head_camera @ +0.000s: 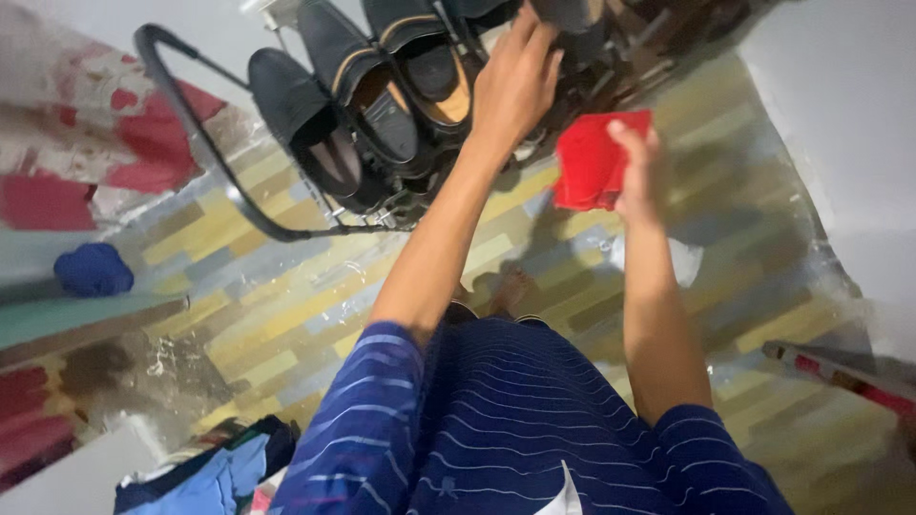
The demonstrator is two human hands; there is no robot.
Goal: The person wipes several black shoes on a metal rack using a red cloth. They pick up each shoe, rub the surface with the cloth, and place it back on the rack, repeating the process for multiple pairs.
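The left hand [515,81] reaches to a dark shoe [563,14] on the shoe rack [205,157], fingers curled over it, seemingly gripping, though blur hides the hold; the right hand [637,167] pinches a bunched red cloth [593,160] just beside it, kept ready; below lies striped, glossy flooring [286,315], white wall [840,105] to the right.

Blue ball [93,269] on ledge at left. Heap of blue clothes [205,474] at bottom left. Striped yellow-grey floor [286,315]. Red-and-white cloth [76,143] upper left.
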